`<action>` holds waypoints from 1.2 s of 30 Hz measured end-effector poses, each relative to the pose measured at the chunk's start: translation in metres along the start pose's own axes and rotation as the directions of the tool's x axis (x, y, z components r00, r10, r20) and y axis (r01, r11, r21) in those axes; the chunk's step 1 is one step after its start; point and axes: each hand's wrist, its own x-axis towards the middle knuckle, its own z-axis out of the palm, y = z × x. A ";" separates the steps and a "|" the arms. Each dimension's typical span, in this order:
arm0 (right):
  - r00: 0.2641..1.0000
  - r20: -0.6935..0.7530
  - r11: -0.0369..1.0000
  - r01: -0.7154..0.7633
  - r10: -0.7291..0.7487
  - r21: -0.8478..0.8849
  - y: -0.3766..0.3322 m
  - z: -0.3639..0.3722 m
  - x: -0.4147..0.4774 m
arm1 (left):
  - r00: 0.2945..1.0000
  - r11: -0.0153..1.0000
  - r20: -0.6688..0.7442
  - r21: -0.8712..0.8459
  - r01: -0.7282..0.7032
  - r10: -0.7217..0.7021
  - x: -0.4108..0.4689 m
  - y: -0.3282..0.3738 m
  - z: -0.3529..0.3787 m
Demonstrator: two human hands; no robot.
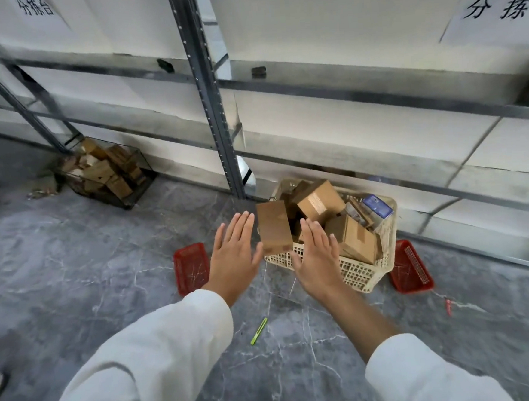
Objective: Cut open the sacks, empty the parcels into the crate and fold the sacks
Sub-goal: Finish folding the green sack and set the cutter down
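— Where were your hands just then?

— Both were out ahead of me. My left hand (235, 252) and right hand (318, 256) had their palms turned down and away from me, fingers straight and slightly spread, curled round nothing.

— And the parcel?

— A brown cardboard parcel (274, 228) hung between my two hands, level with my fingertips and tipped a little. Neither hand gripped it. I couldn't tell whether my left thumb brushed its lower edge.

— Where was the crate?

— The cream lattice crate (356, 272) sat just past my right fingers, its near corner under that parcel. It was heaped with other parcels (320, 204), mostly brown boxes.

— So which step was that?

— Emptying, I'd judge: that parcel was on its way into the crate.

— What did the next move call for?

— Seeing it land inside the rim and not tip off that corner. After that the task called for finding the sacks. None showed anywhere near my hands, so cutting or folding meant turning to look. The green cutter (259, 330) lay on the floor well back from my fingers, under my wrists, so I would have had to reach down for it.

— Anything else close by?

— A red basket (190, 268) just outside my left hand, and another (410, 267) beyond the crate on my right.
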 end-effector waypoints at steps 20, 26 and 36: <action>0.995 0.099 0.974 0.012 0.010 -0.227 0.148 0.440 0.078 | 0.969 0.980 0.164 0.048 -0.194 0.183 -0.009 -0.160 0.473; 0.977 0.211 0.971 0.062 -0.013 -0.229 0.219 0.594 0.084 | 0.940 0.968 0.232 -0.026 -0.250 0.250 -0.021 -0.208 0.634; 0.916 0.394 0.984 0.000 0.071 -0.179 0.271 0.718 0.046 | 0.826 0.985 0.563 -0.148 0.084 0.014 -0.085 -0.212 0.782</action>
